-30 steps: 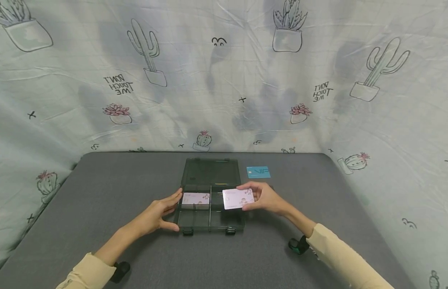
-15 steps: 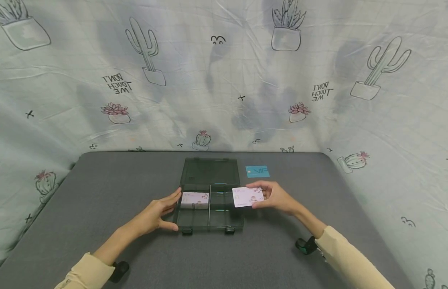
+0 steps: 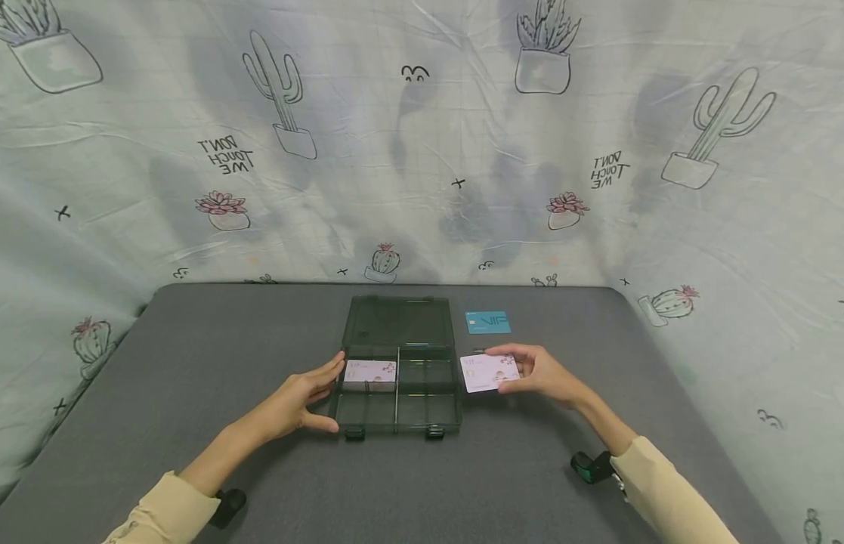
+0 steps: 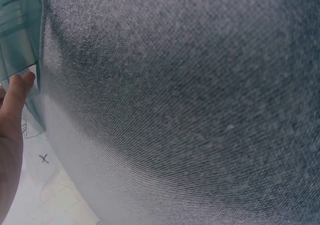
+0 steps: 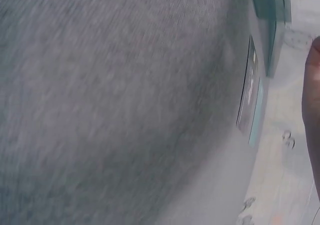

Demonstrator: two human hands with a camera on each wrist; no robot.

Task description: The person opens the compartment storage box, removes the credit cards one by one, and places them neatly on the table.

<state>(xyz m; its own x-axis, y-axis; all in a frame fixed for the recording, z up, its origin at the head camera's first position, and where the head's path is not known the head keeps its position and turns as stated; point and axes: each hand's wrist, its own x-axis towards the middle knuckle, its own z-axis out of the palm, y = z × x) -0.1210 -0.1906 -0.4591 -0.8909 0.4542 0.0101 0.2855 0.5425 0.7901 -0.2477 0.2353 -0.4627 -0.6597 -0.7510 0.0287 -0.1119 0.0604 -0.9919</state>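
My right hand pinches a pink VIP card by its right edge, between thumb and fingers, just right of the box. A dark translucent plastic box lies on the table with its lid laid back. Another pink card is in the box's far left compartment. My left hand rests with extended fingers against the box's left side, its thumb near the front left corner. In the left wrist view, fingertips meet the box wall.
Beyond the right hand, a blue VIP card lies flat on the grey table. The right wrist view also shows a dark card beside it, mostly hidden in the head view. A cactus-print cloth hangs behind.
My right hand has carried the pink card rightward, from above the box's right compartments to outside the box. The left hand has stayed against the box.
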